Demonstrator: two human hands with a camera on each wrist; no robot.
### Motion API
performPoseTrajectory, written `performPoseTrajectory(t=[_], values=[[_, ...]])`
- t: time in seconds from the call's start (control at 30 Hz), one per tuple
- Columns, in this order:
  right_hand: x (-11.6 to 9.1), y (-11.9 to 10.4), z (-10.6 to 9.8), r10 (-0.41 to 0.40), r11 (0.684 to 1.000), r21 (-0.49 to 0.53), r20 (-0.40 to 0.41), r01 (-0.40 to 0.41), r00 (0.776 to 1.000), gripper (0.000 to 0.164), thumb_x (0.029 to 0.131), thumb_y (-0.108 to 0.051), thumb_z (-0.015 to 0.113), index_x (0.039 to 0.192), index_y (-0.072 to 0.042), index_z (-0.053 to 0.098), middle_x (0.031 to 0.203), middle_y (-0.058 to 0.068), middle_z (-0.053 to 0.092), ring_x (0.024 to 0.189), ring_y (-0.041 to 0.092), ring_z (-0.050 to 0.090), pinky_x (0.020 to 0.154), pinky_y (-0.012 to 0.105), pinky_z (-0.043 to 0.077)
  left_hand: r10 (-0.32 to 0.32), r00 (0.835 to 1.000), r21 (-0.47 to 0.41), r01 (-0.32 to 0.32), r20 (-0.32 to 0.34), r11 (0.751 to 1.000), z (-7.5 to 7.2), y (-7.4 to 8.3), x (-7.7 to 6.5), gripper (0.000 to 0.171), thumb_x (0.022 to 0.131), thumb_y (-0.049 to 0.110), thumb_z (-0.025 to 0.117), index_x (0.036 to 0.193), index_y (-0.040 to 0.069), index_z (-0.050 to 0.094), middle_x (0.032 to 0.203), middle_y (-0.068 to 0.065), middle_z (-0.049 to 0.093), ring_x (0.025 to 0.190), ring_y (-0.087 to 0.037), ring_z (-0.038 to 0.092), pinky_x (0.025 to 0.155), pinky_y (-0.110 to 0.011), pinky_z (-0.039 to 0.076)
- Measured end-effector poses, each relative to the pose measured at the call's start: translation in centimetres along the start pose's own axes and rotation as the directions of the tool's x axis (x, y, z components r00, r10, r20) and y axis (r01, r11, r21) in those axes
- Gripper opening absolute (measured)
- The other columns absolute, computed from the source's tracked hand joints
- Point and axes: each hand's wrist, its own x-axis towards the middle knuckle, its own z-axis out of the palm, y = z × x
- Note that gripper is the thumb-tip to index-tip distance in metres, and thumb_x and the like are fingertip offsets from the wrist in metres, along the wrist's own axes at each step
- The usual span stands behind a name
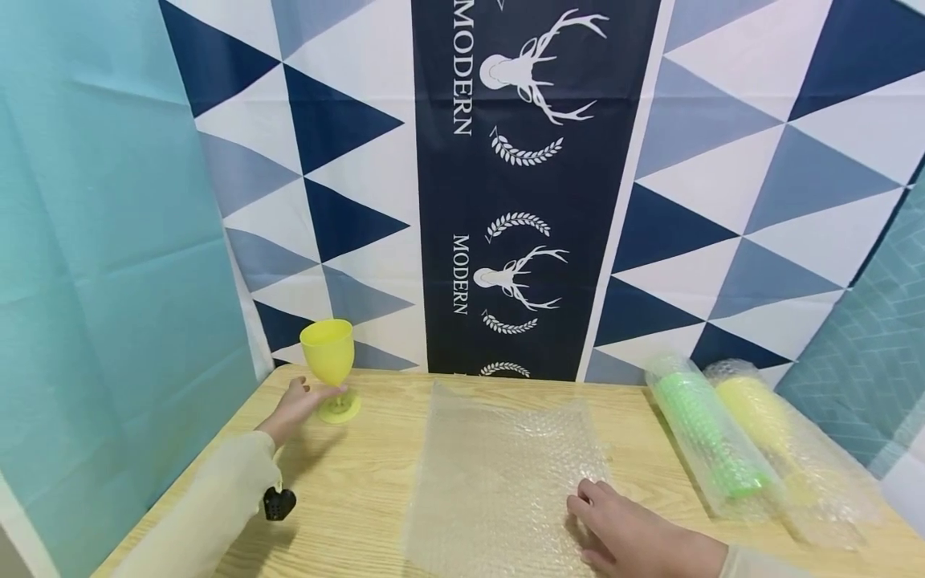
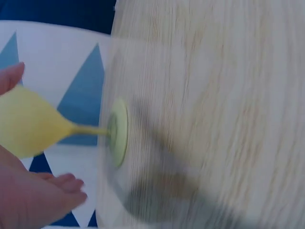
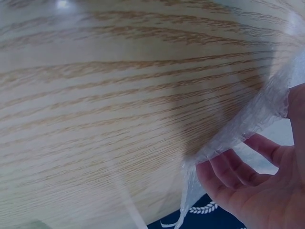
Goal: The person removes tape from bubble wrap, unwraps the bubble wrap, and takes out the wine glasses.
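Note:
A yellow plastic goblet point(image 1: 328, 351) stands upright on its round foot at the table's back left. My left hand point(image 1: 303, 405) is beside its stem in the head view. Seen from the left wrist, the goblet point(image 2: 35, 121) lies between the spread thumb and the loosely extended fingers. A sheet of clear bubble wrap point(image 1: 499, 474) is spread across the middle of the table. My right hand point(image 1: 625, 522) is at the sheet's right edge with bent fingers. In the right wrist view its fingertips touch the raised edge of the bubble wrap point(image 3: 243, 129).
On the right side of the wooden table point(image 1: 361, 498) lie a green item point(image 1: 711, 433) and a yellow item point(image 1: 762, 417), both rolled in bubble wrap. A patterned curtain point(image 1: 361, 185) rises behind the table. A small black heart-shaped piece point(image 1: 279, 503) hangs at the left sleeve.

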Motion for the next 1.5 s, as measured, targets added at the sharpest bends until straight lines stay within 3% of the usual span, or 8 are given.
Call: performPoseTrajectory(t=[0.23,0.47,0.63,0.8,0.97,1.2,1.4,1.5], values=[[-0.2,0.7,0.8,-0.032,0.999,-0.011,-0.015,0.031,0.999,0.032,0.091,-0.038,0.064,0.109,-0.015,0.052,0.096,-0.009,0.045,0.078,-0.001,0.033,0.062,0.015,0.034,0.003,0.998,0.007,-0.003,0.060,1.000,2.2,0.8,-1.8,0.090,0.089,0.051,0.058,0.145,-0.008,0.021,0.151,-0.030,0.023,0.141,-0.048,0.022,0.115,-0.064,0.019],[-0.3,1.2,1.2,-0.046,0.999,-0.023,-0.031,0.045,0.998,0.035,0.091,-0.041,0.062,0.110,-0.013,0.053,0.096,-0.007,0.048,0.078,-0.001,0.034,0.059,0.018,0.036,0.024,0.995,0.043,-0.028,0.101,0.999,4.7,2.5,-3.3,0.095,0.090,0.049,0.057,0.149,-0.010,0.011,0.155,-0.032,0.014,0.142,-0.050,0.018,0.116,-0.062,0.022],[-0.3,0.4,0.6,0.013,1.000,0.000,0.014,-0.013,1.000,0.033,0.088,-0.033,0.068,0.110,-0.015,0.054,0.098,-0.009,0.047,0.079,-0.001,0.033,0.063,0.015,0.036,0.116,0.990,0.103,-0.124,0.082,0.987,6.1,4.2,-4.0,0.084,0.089,0.045,0.059,0.146,-0.007,0.026,0.153,-0.029,0.028,0.140,-0.047,0.029,0.114,-0.058,0.030],[-0.3,0.2,0.4,0.033,0.999,0.007,0.023,-0.034,0.999,0.033,0.087,-0.032,0.069,0.111,-0.015,0.054,0.099,-0.008,0.047,0.079,-0.001,0.035,0.064,0.016,0.037,0.248,0.967,0.163,-0.255,0.063,0.953,7.3,5.6,-4.8,0.074,0.088,0.038,0.064,0.144,-0.002,0.036,0.150,-0.023,0.037,0.138,-0.043,0.035,0.111,-0.057,0.034],[-0.3,0.2,0.4,0.017,1.000,0.008,0.003,-0.017,1.000,0.032,0.087,-0.031,0.068,0.110,-0.014,0.054,0.096,-0.010,0.045,0.078,-0.001,0.034,0.062,0.015,0.036,0.410,0.911,0.211,-0.410,0.042,0.888,8.8,6.5,-5.9,0.064,0.086,0.029,0.068,0.139,0.002,0.044,0.144,-0.017,0.047,0.135,-0.038,0.042,0.109,-0.055,0.037],[-0.2,0.2,0.4,0.022,1.000,0.015,-0.006,-0.022,1.000,0.029,0.087,-0.029,0.068,0.108,-0.015,0.053,0.092,-0.012,0.041,0.076,-0.001,0.033,0.061,0.015,0.034,0.590,0.798,0.248,-0.601,0.123,0.760,11.0,8.0,-8.2,0.058,0.084,0.024,0.070,0.134,0.004,0.050,0.140,-0.015,0.052,0.133,-0.035,0.045,0.110,-0.054,0.037],[-0.3,0.2,0.4,0.009,1.000,0.021,-0.015,-0.008,1.000,0.028,0.088,-0.029,0.067,0.108,-0.016,0.053,0.091,-0.012,0.040,0.075,-0.002,0.032,0.061,0.014,0.034,0.634,0.711,0.243,-0.701,0.304,0.671,12.5,9.0,-10.1,0.054,0.086,0.029,0.067,0.134,0.009,0.050,0.140,-0.009,0.052,0.136,-0.030,0.044,0.113,-0.051,0.034],[-0.3,0.3,0.5,0.010,1.000,0.024,-0.013,-0.010,1.000,0.028,0.088,-0.030,0.067,0.108,-0.017,0.053,0.091,-0.013,0.040,0.076,-0.002,0.032,0.061,0.014,0.034,0.621,0.691,0.274,-0.720,0.370,0.638,13.1,9.0,-11.2,0.052,0.087,0.032,0.065,0.132,0.011,0.051,0.140,-0.006,0.053,0.135,-0.026,0.044,0.114,-0.047,0.035]])
